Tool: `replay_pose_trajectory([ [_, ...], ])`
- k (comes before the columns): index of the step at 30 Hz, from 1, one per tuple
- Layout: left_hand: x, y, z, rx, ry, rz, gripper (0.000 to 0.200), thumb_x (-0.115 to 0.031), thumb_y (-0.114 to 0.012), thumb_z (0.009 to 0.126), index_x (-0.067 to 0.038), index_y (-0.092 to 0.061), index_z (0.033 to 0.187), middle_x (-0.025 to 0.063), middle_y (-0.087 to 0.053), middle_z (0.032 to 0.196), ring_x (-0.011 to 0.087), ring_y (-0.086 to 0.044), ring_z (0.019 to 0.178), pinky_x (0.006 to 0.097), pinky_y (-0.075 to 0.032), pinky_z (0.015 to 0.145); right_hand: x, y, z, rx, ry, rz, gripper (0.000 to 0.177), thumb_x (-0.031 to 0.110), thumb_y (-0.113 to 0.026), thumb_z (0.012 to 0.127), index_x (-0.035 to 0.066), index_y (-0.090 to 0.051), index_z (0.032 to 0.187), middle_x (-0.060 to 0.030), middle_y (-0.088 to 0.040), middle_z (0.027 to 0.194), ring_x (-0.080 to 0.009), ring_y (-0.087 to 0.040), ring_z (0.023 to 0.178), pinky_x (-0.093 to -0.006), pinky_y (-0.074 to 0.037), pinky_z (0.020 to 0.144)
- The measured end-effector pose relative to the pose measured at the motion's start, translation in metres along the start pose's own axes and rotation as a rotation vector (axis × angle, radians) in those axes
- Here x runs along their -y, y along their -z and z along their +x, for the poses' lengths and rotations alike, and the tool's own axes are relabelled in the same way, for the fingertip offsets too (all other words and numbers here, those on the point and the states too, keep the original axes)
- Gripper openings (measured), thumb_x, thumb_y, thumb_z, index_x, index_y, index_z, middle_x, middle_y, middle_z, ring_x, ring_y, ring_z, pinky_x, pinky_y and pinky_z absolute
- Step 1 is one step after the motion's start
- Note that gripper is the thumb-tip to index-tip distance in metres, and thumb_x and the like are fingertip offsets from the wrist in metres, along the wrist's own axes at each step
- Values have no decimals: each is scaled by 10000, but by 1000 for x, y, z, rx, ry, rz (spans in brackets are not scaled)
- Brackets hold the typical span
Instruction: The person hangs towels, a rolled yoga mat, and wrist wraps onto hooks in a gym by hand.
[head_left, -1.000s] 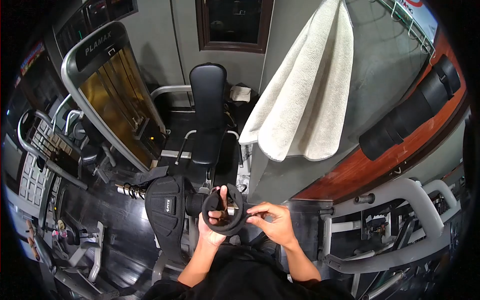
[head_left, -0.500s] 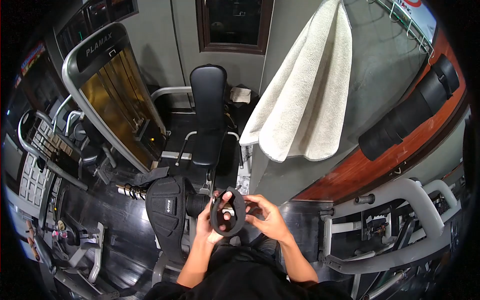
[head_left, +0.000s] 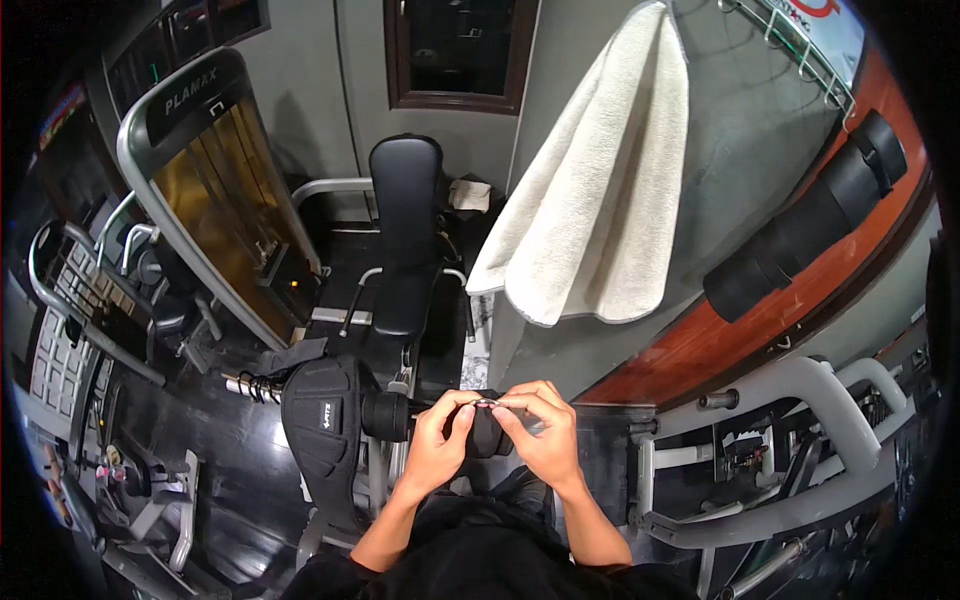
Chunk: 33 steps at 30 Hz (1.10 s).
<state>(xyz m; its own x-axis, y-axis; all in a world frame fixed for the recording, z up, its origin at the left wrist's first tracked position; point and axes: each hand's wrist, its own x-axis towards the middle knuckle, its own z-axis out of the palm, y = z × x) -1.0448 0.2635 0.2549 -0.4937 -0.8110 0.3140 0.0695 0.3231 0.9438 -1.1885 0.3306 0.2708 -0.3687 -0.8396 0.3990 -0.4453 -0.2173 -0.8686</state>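
Observation:
A black band or strap (head_left: 487, 436) hangs between my two hands, its upper edge up near the fingertips. My left hand (head_left: 437, 440) pinches that edge between thumb and fingers. From the other side my right hand (head_left: 541, 428) pinches it the same way, with the two sets of fingertips close together. A small pinkish-white spot shows on the band between the thumbs; what it is cannot be made out. Left of my hands is a black padded piece (head_left: 324, 430) with a white label, beside a black roller pad (head_left: 385, 415).
A weight machine (head_left: 215, 180) stands at the left, and a black padded seat (head_left: 408, 190) is ahead. A white towel (head_left: 605, 190) hangs on the grey wall. Black wraps (head_left: 810, 220) hang at the right above a grey machine frame (head_left: 840, 410).
The band was an open loop with fingers of my left hand inside it. It has turned, and both hands now pinch its edge with their fingertips close together.

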Motion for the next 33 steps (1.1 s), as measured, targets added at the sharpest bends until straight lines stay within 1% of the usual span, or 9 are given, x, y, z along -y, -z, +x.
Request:
replay_pose_trajectory([
  [3,0,-11,6,-27,-13,71,118,-69,-583,898,19,-621,967,99,-629,947,172,-586,922,285,-446,816,-3,9,3,-98,182,-96,48,9,-687,803,-17,-664,836,-118,-669,851,-202,-649,854,-286,-492,736],
  [6,-15,-24,22,-73,-155,199,109,-46,-657,819,5,-646,916,129,-631,1004,211,-562,1023,310,-438,831,5,21,4,-205,97,-51,89,55,-708,805,-2,-664,858,-116,-674,842,-216,-665,802,-305,-506,707],
  [8,-20,-32,33,4,-320,144,79,-29,-650,821,14,-639,886,128,-635,914,207,-590,967,325,-443,830,8,32,4,-225,90,-91,80,43,-692,816,-12,-659,864,-112,-678,825,-213,-666,737,-289,-506,698],
  [9,-23,-39,38,36,-301,28,54,-4,-635,829,28,-627,872,121,-632,817,205,-626,845,316,-467,774,12,37,5,-252,67,-91,78,38,-688,820,-17,-659,869,-112,-679,817,-203,-665,732,-282,-506,691],
  [12,-42,-51,46,58,-205,-6,37,16,-618,839,34,-620,871,115,-626,762,197,-629,723,288,-481,697,16,50,11,-312,25,-72,83,25,-679,827,-30,-657,885,-106,-682,802,-164,-657,720,-263,-502,676],
  [13,-48,-57,51,47,-279,-12,27,29,-608,843,42,-609,867,118,-610,753,178,-603,670,267,-471,627,17,57,14,-319,25,-22,87,28,-678,829,-32,-657,889,-102,-682,801,-155,-654,726,-262,-501,680],
  [19,-91,-88,86,-29,-471,-94,24,22,-591,854,40,-594,870,100,-560,710,152,-545,617,272,-443,596,53,98,37,-304,113,188,115,49,-603,901,-56,-630,940,-74,-692,882,-96,-618,848,-242,-487,756],
  [25,-150,-115,135,-14,-606,-177,60,-27,-580,882,24,-604,900,67,-602,734,99,-547,637,253,-444,606,98,150,84,-359,233,159,129,83,-592,926,-38,-615,886,-29,-654,829,-50,-572,774,-200,-454,678],
  [33,-215,-90,221,-81,-719,-143,145,-109,-624,881,33,-651,881,7,-620,708,26,-516,635,210,-426,590,145,169,191,-431,615,-51,176,128,-609,883,-43,-640,858,-91,-663,764,-131,-617,718,-272,-496,698],
])
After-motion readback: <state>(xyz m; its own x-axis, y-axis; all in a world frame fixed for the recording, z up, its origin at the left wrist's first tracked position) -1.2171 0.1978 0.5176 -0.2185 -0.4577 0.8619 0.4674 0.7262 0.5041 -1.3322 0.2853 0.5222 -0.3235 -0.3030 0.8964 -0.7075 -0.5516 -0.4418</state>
